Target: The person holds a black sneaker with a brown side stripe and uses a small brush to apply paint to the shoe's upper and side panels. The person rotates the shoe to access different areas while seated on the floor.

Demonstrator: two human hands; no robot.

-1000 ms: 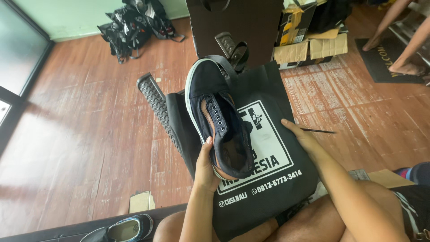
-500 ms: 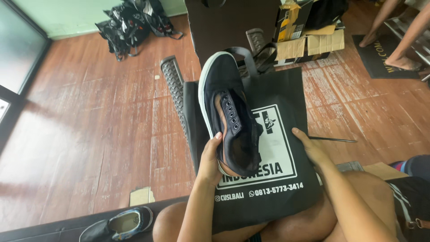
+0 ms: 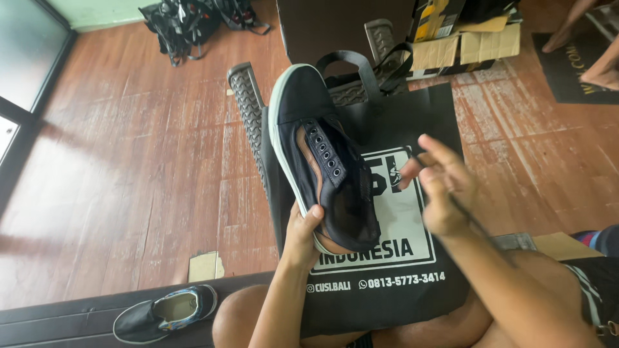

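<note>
Head view: left hand (image 3: pixel 302 233) clamps the shoe's (image 3: pixel 322 154) heel, toe pointing to 11 o'clock over the bag (image 3: pixel 393 270) — right hand (image 3: pixel 445 187), at 3 o'clock, pinches a thin lace (image 3: pixel 474 219).

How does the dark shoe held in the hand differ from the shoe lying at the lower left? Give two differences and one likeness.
The held shoe is gripped at its heel by the left hand over a black bag; the lower-left shoe lies untouched. The held shoe's lining looks brown, the lower-left shoe's pale and patterned. Both are dark with light soles.
</note>
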